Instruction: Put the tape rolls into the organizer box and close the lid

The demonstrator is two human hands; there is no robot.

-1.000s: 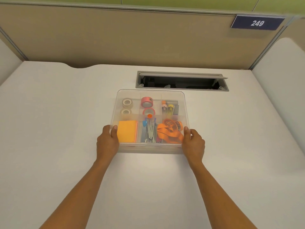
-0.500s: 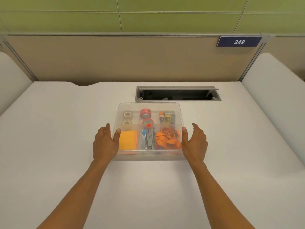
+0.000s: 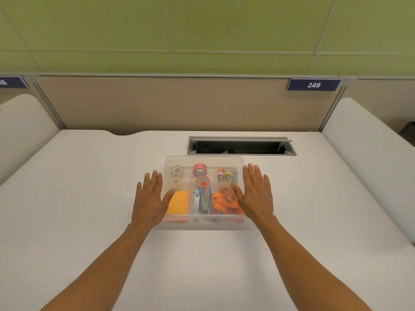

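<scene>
Half a second earlier both hands flanked the clear organizer box (image 3: pixel 203 191) at its near corners; now the left hand (image 3: pixel 150 199) and right hand (image 3: pixel 254 194) had lifted and spread flat, fingers extended, each grip released and holding nothing. The lid (image 3: pixel 204 159) appeared already seated on the box. Two beige tape rolls (image 3: pixel 177 171) lay in the back-left compartment, two pink tape rolls (image 3: pixel 200 169) in the back-middle one. The box rested mid-desk (image 3: pixel 89 221), so the task looked essentially finished
</scene>
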